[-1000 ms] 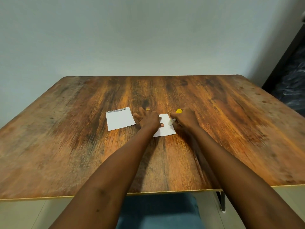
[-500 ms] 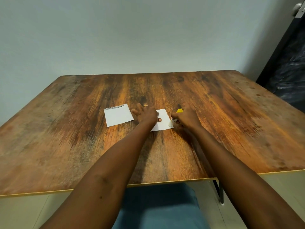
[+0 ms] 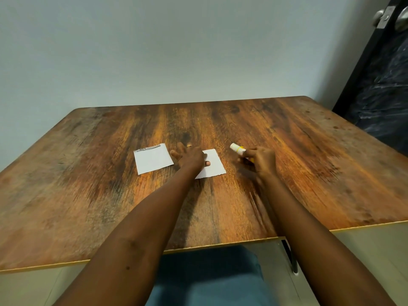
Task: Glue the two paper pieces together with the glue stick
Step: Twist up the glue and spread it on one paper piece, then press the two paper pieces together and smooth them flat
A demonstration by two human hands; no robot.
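Note:
Two white paper pieces lie on the wooden table. The left paper piece lies alone, with a printed strip along its far edge. My left hand rests flat on the right paper piece, fingers spread, covering its left part. To the right of that piece, my right hand holds the glue stick, a white tube with a yellow band, tilted with its white end pointing up and to the left, clear of the paper.
The table stands against a pale wall. A dark door with a metal knob is at the right. Below the table's front edge, blue cloth shows between my arms, and a metal table leg stands right of it.
My right hand has moved right, off the right paper piece, carrying the glue stick, whose white end now shows. My left hand stays pressed on the paper. The camera has tilted.

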